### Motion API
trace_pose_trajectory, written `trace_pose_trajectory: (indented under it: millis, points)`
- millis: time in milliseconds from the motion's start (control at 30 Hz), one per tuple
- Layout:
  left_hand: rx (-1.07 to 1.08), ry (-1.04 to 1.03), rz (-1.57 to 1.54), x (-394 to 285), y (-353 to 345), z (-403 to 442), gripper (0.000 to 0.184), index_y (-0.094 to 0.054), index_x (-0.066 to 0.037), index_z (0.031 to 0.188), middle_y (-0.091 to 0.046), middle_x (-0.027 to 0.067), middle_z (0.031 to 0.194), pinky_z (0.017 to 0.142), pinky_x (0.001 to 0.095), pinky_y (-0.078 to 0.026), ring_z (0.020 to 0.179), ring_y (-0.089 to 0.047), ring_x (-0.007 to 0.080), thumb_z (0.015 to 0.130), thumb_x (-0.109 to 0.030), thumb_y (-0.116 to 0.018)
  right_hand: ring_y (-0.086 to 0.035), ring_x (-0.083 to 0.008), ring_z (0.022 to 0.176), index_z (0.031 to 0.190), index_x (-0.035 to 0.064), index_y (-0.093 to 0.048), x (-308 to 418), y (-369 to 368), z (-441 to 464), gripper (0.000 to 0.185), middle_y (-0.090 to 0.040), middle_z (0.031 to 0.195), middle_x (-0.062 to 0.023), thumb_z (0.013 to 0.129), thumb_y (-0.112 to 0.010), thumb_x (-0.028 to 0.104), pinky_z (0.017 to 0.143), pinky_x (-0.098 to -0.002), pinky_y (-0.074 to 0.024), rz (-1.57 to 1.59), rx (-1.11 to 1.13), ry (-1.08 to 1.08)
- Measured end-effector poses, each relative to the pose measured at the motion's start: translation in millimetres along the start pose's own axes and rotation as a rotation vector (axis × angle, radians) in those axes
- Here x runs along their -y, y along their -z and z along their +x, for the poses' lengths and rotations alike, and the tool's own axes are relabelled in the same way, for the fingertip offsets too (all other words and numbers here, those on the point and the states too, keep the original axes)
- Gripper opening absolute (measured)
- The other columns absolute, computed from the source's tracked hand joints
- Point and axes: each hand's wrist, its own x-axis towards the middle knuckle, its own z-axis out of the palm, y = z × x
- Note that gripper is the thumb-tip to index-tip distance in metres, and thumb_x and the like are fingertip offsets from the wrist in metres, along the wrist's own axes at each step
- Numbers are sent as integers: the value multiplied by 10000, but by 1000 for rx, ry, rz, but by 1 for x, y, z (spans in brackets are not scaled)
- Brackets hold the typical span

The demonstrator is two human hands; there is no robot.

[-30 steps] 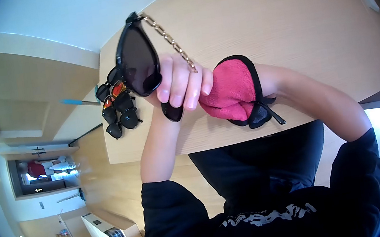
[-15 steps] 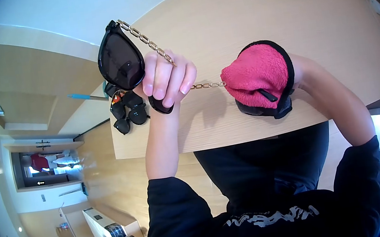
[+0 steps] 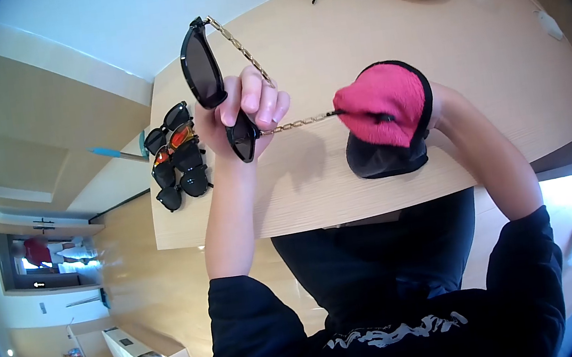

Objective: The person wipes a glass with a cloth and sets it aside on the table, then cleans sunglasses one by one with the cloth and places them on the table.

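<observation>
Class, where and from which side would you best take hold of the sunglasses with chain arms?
Probably the upper outer rim of the sunglasses, coming from the picture's upper left: that black edge stands clear, while the left hand covers the middle and the linked chain arms look likely to flex.

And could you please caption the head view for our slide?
Left hand holds chain-templed sunglasses, one temple running into a pink mitt.

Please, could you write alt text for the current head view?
A left hand holds black sunglasses with gold chain arms above a wooden table; one chain reaches to a pink cloth over the right hand. More sunglasses lie at left.
</observation>
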Motion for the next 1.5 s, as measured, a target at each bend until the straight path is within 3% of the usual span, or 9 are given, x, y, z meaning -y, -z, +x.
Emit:
trace_pose_trajectory:
  millis: [167, 367, 400, 533, 633, 833, 1000, 1033, 1500]
  points:
    - [-74, -38, 28, -2, 2, -2, 357, -478, -150, 578, -496, 10, 721, 616, 283, -357, 657, -509, 159, 870, -336, -392, -536, -140, 569, 732, 56, -518, 25, 11, -1, 104, -560, 606, -34, 727, -612, 104, 561, -268, -438, -297, -157, -80]
    - [-181, 51, 69, 9, -6, -3, 382, -487, -138, 584, -510, 55, 877, 629, 277, -349, 704, -508, 167, 887, -337, -365, -476, -116, 575, 788, 67, -526, 4, 11, 1, 91, -502, 615, -14, 842, -543, 139, 549, -254, -399, 148, -139, -141]
    - [-144, 58, 86, 12, -5, -2, 392, -493, -137, 593, -510, 69, 915, 616, 265, -352, 709, -504, 160, 893, -352, -362, -431, -79, 538, 665, 69, -519, 10, 8, 4, 286, -481, 571, 11, 902, -465, 219, 510, -233, -360, 346, -194, -231]
    - [-117, 53, 84, 14, -4, -1, 396, -491, -134, 594, -511, 76, 917, 591, 249, -351, 705, -503, 157, 899, -345, -353, -531, -127, 601, 798, 53, -536, 10, 9, 2, 107, -575, 649, -17, 797, -578, 151, 574, -260, -428, -27, -127, -83]
    - [-106, 57, 53, 15, -4, -2, 398, -486, -135, 591, -529, 99, 952, 581, 242, -357, 699, -499, 155, 903, -338, -347, -529, -125, 595, 790, 51, -543, 6, 10, 2, 133, -572, 645, -23, 816, -557, 181, 570, -263, -426, 429, -93, -313]
    - [-39, 62, 118, 17, -8, 1, 413, -467, -145, 572, -545, 192, 1078, 618, 275, -394, 716, -498, 197, 906, -338, -318, -546, -160, 586, 833, 36, -561, 14, 9, 3, 135, -566, 656, -35, 709, -598, 71, 568, -248, -429, -284, 266, 107]
    - [-141, 40, 171, 17, -16, 3, 426, -457, -142, 545, -514, 206, 1141, 795, 349, -403, 954, -498, 275, 895, -361, -354, -612, -143, 837, 1078, -3, -570, -5, -10, 4, 268, -619, 960, -104, 847, -581, 133, 686, -231, -503, 815, 103, -728]
    - [-183, 54, 247, 17, -20, 6, 429, -463, -142, 546, -500, 203, 1164, 842, 365, -396, 1024, -488, 288, 893, -377, -371, -606, -118, 711, 935, 7, -589, -10, -20, 7, 194, -617, 813, -67, 835, -608, 173, 563, -224, -502, 909, 36, -718]
    - [-316, -28, 179, 8, -3, 6, 360, -496, -161, 600, -496, 121, 1154, 1019, 464, -253, 1176, -392, 256, 892, -335, -379, -589, -111, 692, 912, -2, -612, -11, 7, 0, 265, -622, 801, -59, 845, -585, 253, 612, -232, -487, 463, 31, -373]
